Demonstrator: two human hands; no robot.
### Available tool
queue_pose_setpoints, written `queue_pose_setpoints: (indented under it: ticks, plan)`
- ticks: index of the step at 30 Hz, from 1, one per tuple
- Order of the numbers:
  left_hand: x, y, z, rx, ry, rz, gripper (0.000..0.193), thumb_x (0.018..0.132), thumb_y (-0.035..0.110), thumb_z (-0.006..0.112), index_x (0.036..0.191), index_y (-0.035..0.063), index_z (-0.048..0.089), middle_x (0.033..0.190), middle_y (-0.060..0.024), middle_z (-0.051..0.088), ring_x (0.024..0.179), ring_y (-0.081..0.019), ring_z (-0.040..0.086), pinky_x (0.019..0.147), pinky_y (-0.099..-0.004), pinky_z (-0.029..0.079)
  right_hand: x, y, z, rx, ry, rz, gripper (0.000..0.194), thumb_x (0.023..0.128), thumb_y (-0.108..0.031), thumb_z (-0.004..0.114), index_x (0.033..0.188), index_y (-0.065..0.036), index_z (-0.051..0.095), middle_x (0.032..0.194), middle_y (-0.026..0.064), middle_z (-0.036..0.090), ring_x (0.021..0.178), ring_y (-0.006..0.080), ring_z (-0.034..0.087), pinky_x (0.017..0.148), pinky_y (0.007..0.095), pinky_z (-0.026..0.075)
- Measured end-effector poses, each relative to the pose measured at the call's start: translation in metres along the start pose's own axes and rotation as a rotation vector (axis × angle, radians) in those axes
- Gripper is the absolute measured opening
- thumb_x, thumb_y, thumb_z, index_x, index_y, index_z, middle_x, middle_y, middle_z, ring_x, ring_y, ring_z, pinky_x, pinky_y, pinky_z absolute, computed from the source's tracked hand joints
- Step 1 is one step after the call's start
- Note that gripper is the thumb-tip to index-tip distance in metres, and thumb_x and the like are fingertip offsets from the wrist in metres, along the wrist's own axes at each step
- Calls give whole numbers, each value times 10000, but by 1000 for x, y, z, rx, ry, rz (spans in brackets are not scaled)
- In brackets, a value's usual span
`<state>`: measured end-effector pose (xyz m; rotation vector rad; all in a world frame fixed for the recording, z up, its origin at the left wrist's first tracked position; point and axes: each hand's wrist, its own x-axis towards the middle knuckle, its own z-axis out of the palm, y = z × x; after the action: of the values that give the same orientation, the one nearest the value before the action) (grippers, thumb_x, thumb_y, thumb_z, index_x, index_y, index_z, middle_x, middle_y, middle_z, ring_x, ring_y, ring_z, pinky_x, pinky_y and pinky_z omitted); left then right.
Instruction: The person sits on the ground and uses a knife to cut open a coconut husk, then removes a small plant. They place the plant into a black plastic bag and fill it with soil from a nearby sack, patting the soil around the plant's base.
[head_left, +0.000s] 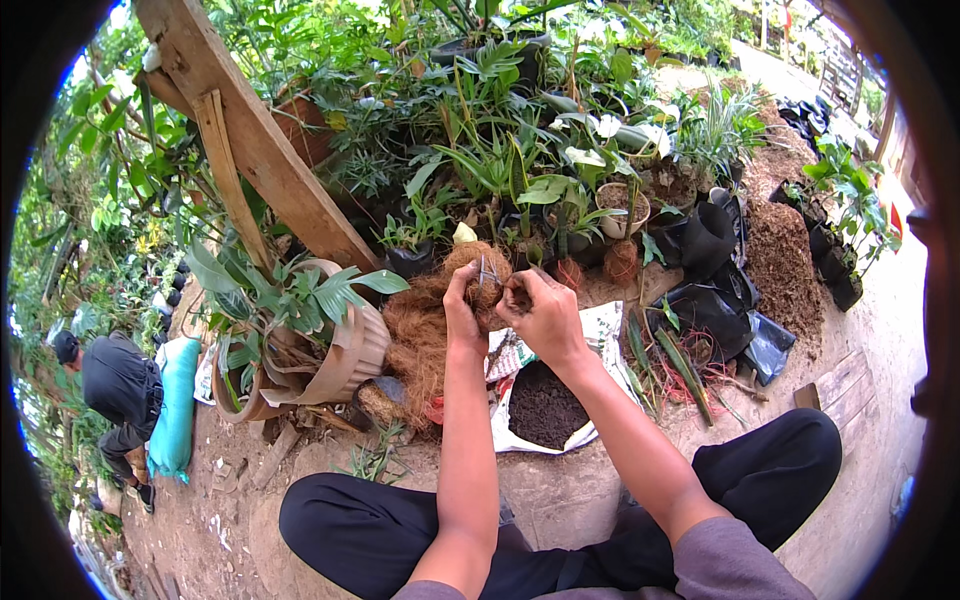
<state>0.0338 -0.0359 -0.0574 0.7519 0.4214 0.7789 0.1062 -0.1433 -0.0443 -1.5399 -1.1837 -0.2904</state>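
Both hands are raised in front of me, close together. My left hand (466, 309) grips a ball of brown coconut fibre (489, 294), with a small pair of scissors (488, 270) at its upper side. My right hand (541, 309) touches the right side of the ball, its thumb and fingers pinched together; what is between them is too small to tell. Below the hands stands an open white sack of dark soil (546, 409). Left of the sack lies a heap of loose coconut fibre (420, 337).
Large ribbed pots (360, 352) and a slanting wooden beam (262, 142) are at left. Potted plants fill the far side. Black plastic bags (705, 315), cut leaves and red string (716, 382) lie right. A person (124, 390) bends beside a turquoise sack (174, 409) far left.
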Motion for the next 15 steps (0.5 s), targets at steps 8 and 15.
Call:
queue_pose_setpoints:
  ticks: [8,15]
  plan:
    - [10,-2,-6,171,73,166,275,845,186,592,1058,17,628,960,-58,657,886,-165,624,812,-311,495,6,-1,-10,-105,-70,13,220,683,-128,761,773,-21,591,687,111,640,635,304,649,581,389,512]
    - [7,-1,-6,190,21,145,270,829,188,597,1033,18,645,960,-52,651,886,-156,614,816,-309,491,20,1,-26,22,-202,124,220,670,-113,760,741,8,591,705,140,647,690,323,649,639,380,504]
